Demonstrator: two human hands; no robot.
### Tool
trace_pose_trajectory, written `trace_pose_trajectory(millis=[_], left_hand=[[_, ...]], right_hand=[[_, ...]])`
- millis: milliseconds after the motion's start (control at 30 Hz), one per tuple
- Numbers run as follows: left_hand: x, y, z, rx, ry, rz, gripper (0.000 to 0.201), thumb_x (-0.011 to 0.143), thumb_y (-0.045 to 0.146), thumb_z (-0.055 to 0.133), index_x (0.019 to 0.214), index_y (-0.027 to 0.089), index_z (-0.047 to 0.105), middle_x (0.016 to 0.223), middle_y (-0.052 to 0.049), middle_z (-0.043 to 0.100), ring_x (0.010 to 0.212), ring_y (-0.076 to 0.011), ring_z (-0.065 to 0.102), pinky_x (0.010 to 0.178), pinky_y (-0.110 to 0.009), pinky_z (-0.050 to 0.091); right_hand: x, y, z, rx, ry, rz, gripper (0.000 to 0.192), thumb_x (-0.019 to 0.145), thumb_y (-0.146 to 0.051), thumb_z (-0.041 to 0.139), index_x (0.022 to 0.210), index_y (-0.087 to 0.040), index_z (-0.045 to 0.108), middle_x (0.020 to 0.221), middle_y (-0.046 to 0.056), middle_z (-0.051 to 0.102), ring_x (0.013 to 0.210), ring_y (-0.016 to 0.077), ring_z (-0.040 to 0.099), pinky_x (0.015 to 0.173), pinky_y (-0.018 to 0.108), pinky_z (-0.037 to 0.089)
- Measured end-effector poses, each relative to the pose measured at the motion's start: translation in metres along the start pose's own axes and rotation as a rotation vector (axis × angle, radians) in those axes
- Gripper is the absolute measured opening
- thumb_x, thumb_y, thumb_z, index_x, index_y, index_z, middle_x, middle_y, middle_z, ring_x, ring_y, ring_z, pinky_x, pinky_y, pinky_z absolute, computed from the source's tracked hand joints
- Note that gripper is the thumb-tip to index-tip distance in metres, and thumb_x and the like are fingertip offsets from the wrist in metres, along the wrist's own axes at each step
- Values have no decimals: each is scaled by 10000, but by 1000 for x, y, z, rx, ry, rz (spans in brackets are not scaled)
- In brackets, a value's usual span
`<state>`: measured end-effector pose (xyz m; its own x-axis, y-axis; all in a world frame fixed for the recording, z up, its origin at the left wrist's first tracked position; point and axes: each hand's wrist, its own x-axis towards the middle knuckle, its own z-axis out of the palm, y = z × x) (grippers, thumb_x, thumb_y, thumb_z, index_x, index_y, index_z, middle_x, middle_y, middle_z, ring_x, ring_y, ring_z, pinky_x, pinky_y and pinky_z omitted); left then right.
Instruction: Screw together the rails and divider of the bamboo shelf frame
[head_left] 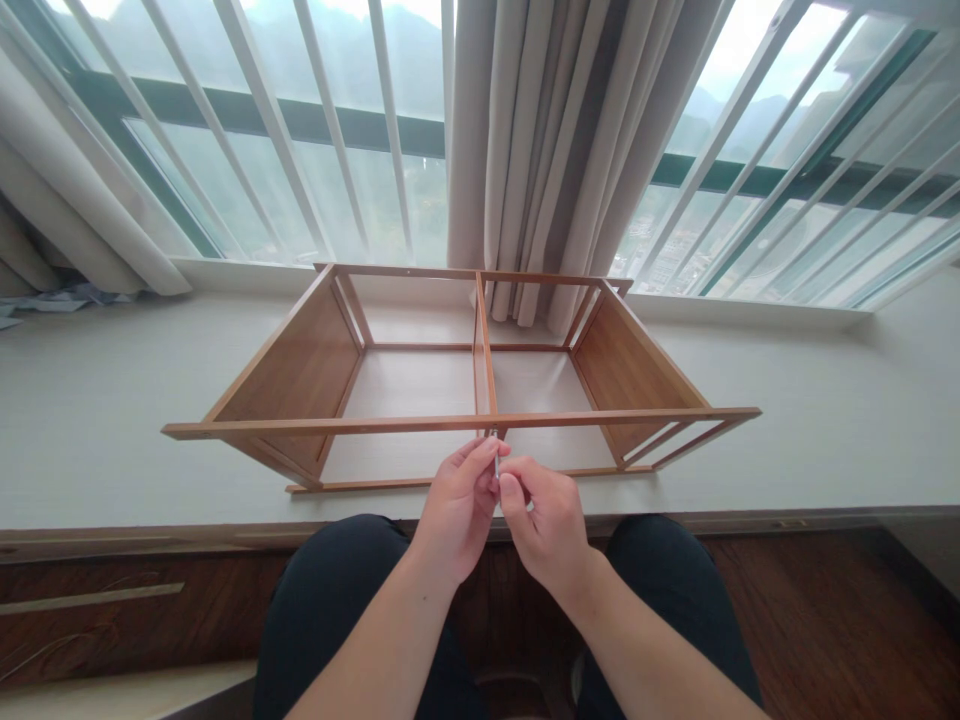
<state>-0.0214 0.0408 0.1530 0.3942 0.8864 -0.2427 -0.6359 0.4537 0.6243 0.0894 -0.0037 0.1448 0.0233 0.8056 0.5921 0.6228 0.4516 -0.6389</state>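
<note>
Both hands (495, 500) pinch a small metal pin (496, 462) under the unlabelled wooden rack (465, 422).

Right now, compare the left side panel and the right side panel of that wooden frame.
The left side panel shows a broad, evenly lit brown face; the right side panel looks narrower and more shadowed. Left leans outward to the left, right outward to the right. Both are the same brown wood, joined by the front rail.

Beige curtain (540, 150) hangs mid-window; white window bars (262, 110) behind; crumpled grey cloth (67, 298) far left on sill; dark wood floor (825, 620) below.
</note>
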Motion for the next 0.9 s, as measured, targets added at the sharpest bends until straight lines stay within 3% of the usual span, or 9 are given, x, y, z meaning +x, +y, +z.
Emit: trace_pose_trajectory(millis=[167, 367, 633, 900], left_hand=[[0, 0, -1, 0, 7, -2, 264, 732, 319, 900, 827, 127, 744, 622, 32, 517, 567, -69, 505, 600, -177, 511], [-1, 1, 1, 35, -42, -54, 316, 763, 408, 863, 839, 151, 696, 553, 48, 485, 419, -100, 452, 382, -208, 402], [-1, 0, 1, 58, -56, -52, 326, 788, 408, 836, 875, 147, 661, 558, 50, 496, 415, -107, 479, 378, -209, 422], [1, 1, 0, 128, -77, -110, 384, 804, 491, 791, 951, 184, 613, 489, 77, 465, 283, -180, 453, 259, -310, 439]], right_hand=[[-2, 1, 0, 44, -18, 24, 252, 1045, -274, 465, 874, -181, 625, 716, 14, 633, 614, 130, 552, 633, 253, 410], [-7, 1, 7, 451, -7, 263, 298, 1073, -332, 429, 884, -201, 619, 629, -35, 574, 555, 113, 539, 589, 226, 444], [-8, 3, 7, 523, -6, 310, 309, 1055, -375, 460, 886, -188, 638, 631, -24, 589, 554, 111, 541, 557, 223, 449], [-10, 4, 13, 1072, -89, 632, 321, 966, -474, 601, 906, -163, 649, 534, -22, 627, 393, 85, 476, 405, 181, 376]])
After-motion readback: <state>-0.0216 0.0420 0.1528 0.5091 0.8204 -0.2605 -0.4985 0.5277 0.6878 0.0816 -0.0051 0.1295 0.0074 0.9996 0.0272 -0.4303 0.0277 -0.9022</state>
